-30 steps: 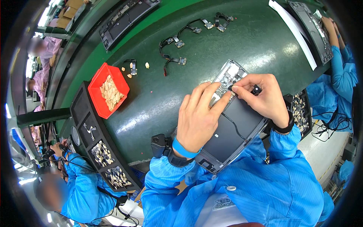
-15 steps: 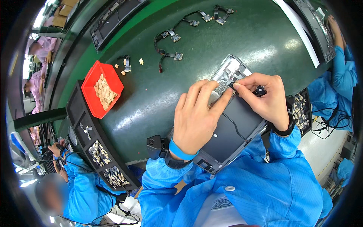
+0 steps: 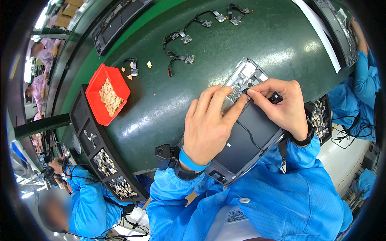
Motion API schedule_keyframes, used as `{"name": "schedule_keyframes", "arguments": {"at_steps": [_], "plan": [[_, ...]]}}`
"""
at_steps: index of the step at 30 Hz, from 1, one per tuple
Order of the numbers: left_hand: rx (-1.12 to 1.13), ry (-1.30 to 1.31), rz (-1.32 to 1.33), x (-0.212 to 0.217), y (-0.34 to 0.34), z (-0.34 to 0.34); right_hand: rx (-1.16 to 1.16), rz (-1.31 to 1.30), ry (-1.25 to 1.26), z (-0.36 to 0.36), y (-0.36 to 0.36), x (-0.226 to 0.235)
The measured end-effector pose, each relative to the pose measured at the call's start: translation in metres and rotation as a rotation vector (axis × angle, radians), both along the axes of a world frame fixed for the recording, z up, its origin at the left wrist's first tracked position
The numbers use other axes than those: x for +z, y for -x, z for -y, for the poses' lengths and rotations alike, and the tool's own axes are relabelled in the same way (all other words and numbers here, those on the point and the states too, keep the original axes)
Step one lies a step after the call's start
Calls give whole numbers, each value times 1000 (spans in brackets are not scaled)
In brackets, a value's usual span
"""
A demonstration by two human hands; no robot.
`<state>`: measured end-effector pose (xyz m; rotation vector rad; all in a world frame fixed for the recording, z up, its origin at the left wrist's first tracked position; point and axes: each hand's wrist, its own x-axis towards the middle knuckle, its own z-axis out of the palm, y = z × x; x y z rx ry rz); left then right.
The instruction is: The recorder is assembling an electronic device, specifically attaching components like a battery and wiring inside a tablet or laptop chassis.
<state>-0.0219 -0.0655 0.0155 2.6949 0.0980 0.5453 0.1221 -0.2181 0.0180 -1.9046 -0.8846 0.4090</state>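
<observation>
A dark grey electronic device casing [image 3: 241, 144], like an opened laptop base, lies tilted against my front. Its far end shows silvery boards and metal parts, and a black cable [image 3: 250, 134] crosses its middle. My left hand [image 3: 209, 124] rests over its left side with fingers stretched out, the index fingertip at a small black part [image 3: 245, 91]. My right hand [image 3: 283, 105] pinches that part between thumb and index finger against the boards; the part's exact kind is mostly hidden. A black round piece [image 3: 276, 97] shows beside my right hand's curled fingers.
Several small circuit boards on black ribbon cables [image 3: 186, 39] lie across the green table [image 3: 161, 100]. At left, a red bin [image 3: 125, 89] of beige pieces stands beside a black compartment tray [image 3: 86, 120] of small parts. Another parts tray [image 3: 320, 116] is at right. Co-workers sit on both sides.
My hands have barely moved, the right thumb and index finger shifting very slightly at the small black part. At the lower left, a co-worker's hand and arm have moved a little.
</observation>
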Motion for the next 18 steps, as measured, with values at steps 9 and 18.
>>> {"name": "schedule_keyframes", "arguments": {"at_steps": [9,18], "plan": [[-14,-24,-10,-2,1,-2,16,7,8,0,-3,0],[-28,-60,-7,-3,2,-3,43,-39,44,-2,-7,3]]}}
